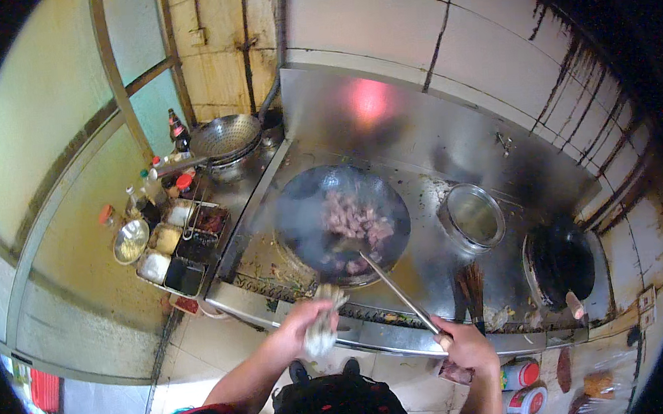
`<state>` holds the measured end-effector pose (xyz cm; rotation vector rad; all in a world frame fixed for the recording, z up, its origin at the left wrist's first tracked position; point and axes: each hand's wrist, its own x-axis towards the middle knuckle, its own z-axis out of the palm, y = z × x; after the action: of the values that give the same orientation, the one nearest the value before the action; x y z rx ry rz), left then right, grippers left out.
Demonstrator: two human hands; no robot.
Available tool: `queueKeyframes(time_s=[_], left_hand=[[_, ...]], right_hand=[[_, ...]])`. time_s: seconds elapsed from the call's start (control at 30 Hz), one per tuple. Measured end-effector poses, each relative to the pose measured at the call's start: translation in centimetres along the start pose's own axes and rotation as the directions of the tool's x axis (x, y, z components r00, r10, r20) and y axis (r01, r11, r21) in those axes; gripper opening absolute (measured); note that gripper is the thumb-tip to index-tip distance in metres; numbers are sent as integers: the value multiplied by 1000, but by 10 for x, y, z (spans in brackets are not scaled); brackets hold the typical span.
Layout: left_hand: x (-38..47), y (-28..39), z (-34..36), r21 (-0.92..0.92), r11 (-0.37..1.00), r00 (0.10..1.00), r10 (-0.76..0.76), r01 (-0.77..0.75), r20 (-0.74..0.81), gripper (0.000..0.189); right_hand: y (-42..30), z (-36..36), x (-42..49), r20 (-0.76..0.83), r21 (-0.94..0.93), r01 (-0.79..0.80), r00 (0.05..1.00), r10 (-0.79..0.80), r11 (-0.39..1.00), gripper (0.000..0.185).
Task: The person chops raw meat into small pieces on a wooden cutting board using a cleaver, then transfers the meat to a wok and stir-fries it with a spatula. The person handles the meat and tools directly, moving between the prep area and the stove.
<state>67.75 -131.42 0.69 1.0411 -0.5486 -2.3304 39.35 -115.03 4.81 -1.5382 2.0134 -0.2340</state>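
A wok (303, 209) sits on the stove, with browned meat pieces (346, 214) spread over its middle and right side. Light steam hangs over the left half. My right hand (465, 342) grips the wooden end of a long-handled metal ladle (398, 292), whose head is down among the meat near the wok's front. In my left hand (305, 318) is a bunched cloth (320, 334), held at the wok's near edge; fingers and cloth partly hide the rim there. I cannot tell whether the cloth touches the wok.
Left of the wok stands a seasoning tray (167, 288) with several compartments, beside bottles and a metal bowl (131, 242). Perforated strainers (225, 136) are stacked behind. On the right are a metal pot (473, 217), a bamboo brush (471, 289) and a second wok (563, 266).
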Motion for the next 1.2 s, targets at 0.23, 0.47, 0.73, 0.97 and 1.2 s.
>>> queueKeyframes(time_s=[0.23, 0.47, 0.73, 0.97, 1.2], left_hand=[[66, -93, -76, 237, 970, 998, -67, 62, 13, 13], [45, -25, -30, 167, 985, 997, -43, 32, 62, 20], [89, -12, 12, -178, 965, 980, -183, 194, 79, 10], [35, -81, -70, 267, 961, 994, -96, 78, 57, 16], [26, -2, -12, -73, 995, 966, 89, -74, 242, 28]], right_hand=[[-18, 30, 74, -287, -37, -19, 958, 8, 999, 47], [58, 16, -16, -129, 330, -209, 956, 263, 921, 47], [-13, -26, -8, -76, 123, -78, 993, 87, 989, 43], [-3, 46, 59, -262, 30, -115, 958, 119, 993, 44], [-11, -12, 14, 7, 67, -109, 994, 109, 992, 45]])
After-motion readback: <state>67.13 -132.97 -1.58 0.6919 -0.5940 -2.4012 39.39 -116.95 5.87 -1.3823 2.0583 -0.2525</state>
